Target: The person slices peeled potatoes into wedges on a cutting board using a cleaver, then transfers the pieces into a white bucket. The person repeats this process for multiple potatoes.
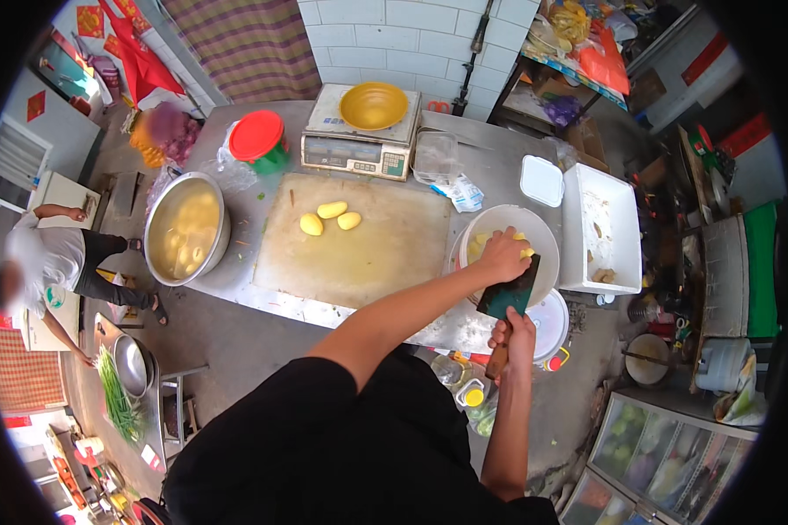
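My right hand (517,338) grips the wooden handle of a cleaver (509,295), its broad dark blade tilted at the near rim of a white plastic bucket (548,230). Over that bucket, my left hand (504,254) has its fingers curled on cut yellow potato pieces (527,252) beside the blade; its palm side is hidden. More pieces lie inside the bucket. Three peeled potatoes (331,210) rest close together on a large cutting board (381,262). At the board's left, a metal basin (221,246) holds peeled potatoes in water.
Behind the board stands a scale (358,154) bearing a yellow bowl (374,105), beside a red-lidded green tub (257,141). A white foam box (634,230) is right of the bucket. A round lid (551,325) lies nearer me. Another person (59,256) stands far left by scallions (118,400).
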### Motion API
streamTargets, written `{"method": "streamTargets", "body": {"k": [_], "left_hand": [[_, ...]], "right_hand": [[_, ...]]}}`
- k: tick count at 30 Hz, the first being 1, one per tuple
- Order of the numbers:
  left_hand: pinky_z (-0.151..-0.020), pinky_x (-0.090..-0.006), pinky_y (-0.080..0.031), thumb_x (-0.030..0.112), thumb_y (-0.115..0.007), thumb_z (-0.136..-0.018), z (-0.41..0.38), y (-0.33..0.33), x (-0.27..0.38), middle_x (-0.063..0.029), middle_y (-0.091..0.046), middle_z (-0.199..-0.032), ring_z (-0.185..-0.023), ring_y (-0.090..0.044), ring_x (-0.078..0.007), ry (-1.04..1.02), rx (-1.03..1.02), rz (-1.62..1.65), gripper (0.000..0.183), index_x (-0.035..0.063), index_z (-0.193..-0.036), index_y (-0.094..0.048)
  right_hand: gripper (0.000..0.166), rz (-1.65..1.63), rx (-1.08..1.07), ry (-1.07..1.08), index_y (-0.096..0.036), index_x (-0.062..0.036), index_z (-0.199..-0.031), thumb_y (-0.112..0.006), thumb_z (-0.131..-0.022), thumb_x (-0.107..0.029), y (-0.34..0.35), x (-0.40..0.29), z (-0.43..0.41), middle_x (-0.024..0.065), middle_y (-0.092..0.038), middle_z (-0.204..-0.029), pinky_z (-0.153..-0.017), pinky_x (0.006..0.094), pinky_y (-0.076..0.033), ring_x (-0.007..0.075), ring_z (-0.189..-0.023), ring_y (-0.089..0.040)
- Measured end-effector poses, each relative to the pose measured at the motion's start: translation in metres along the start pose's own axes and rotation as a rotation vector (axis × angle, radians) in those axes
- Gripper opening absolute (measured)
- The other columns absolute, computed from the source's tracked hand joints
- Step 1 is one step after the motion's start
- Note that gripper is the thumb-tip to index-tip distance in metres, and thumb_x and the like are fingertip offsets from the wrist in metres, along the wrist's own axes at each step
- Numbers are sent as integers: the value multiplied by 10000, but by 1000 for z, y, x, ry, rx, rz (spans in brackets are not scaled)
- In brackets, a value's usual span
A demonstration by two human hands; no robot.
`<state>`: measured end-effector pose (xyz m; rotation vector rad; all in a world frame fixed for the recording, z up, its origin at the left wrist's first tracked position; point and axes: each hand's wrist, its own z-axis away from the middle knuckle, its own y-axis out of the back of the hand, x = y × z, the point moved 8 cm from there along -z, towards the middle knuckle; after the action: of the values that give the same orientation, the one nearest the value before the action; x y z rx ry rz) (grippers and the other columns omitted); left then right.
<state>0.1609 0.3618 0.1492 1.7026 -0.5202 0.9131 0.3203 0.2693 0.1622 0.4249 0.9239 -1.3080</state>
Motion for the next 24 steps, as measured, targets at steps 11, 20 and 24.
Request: {"method": "streamTargets", "body": {"k": [11, 20, 24], "left_hand": [[-862, -483, -519, 47, -618, -757, 78, 162, -96, -217, -682, -962, -965, -634, -405, -57, 562, -198, 260, 13, -1003, -697], [-892, -526, -532, 49, -663, -790, 165, 183, -307, -205, -594, -1188, -1075, -607, -418, 496, -16, -605, 383, 75, -1160, -569], [-874, -506, -540, 118, -735, -770, 203, 166, -309, -221, -592, -1168, -1060, -622, -416, 601, 65, -293, 430, 61, -1159, -562]], "right_hand": [[83, -3, -5, 141, -509, -84, -1021, -560, -1024, -150, 9, -16, 65, 20, -508, -668, -400, 292, -432, 125, -452, -488], [36, 646, -320, 92, -557, -50, -979, -566, -981, -84, -95, 48, 25, -13, -502, -612, -408, 260, -368, 69, -456, -476], [153, 1102, -340, 420, -533, 29, -889, -594, -912, -110, -137, 117, -25, 241, -616, -712, -599, 504, -478, 447, -636, -607]]}}
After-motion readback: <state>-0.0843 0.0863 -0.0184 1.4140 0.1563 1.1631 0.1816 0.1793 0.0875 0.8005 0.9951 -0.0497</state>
